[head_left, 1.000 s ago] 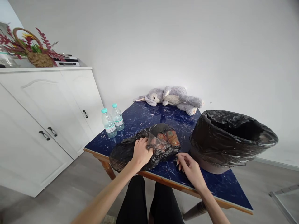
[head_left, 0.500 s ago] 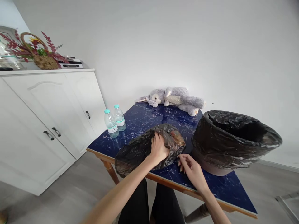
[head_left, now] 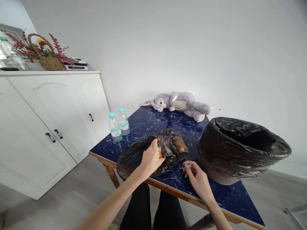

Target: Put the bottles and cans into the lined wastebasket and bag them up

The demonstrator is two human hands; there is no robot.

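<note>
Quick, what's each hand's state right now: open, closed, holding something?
Left hand: closed on an orange-and-white item at the black plastic bag.
Right hand: curled beside the bag; whether it pinches anything cannot be told.

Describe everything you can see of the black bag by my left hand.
The black bag looks like thin, glossy, crumpled plastic, partly see-through. It lies slumped along the near edge of the blue table, its left end overhanging. Reddish-brown packaging shows at its right end. At its middle, the left hand presses in, around an orange-and-white item. Whether the right hand touches it is unclear.
</note>
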